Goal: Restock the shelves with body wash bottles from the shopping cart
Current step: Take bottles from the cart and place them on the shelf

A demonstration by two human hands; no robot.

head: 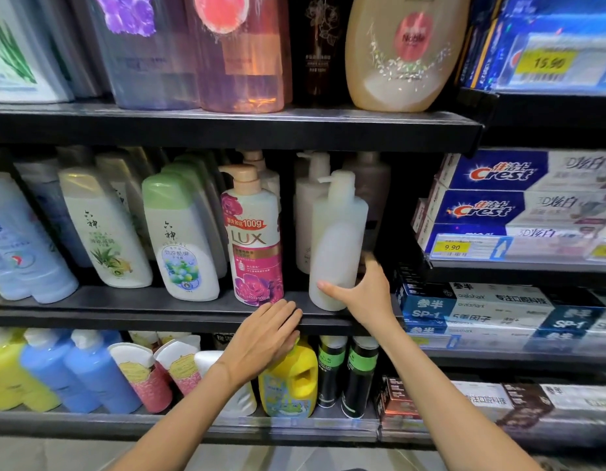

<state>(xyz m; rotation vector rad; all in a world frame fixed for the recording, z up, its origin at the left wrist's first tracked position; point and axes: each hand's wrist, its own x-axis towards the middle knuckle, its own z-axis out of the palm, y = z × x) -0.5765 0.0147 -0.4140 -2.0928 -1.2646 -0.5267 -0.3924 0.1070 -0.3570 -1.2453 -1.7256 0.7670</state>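
Observation:
A plain white pump bottle of body wash (335, 243) stands slightly tilted on the middle shelf (159, 309), near its front edge. My right hand (362, 294) wraps the bottle's lower right side, thumb across the front and fingers behind. To its left stands a pink and white LUX pump bottle (255, 239). My left hand (267, 334) lies flat on the shelf's front lip below the LUX bottle, fingers together, holding nothing. The shopping cart is out of view.
More white pump bottles (310, 212) stand behind the held one. Green-capped bottles (179, 236) fill the shelf's left part. Toothpaste boxes (519, 198) stack on the right. A yellow jug (291, 379) and dark bottles sit on the lower shelf; large bottles (400, 52) line the top shelf.

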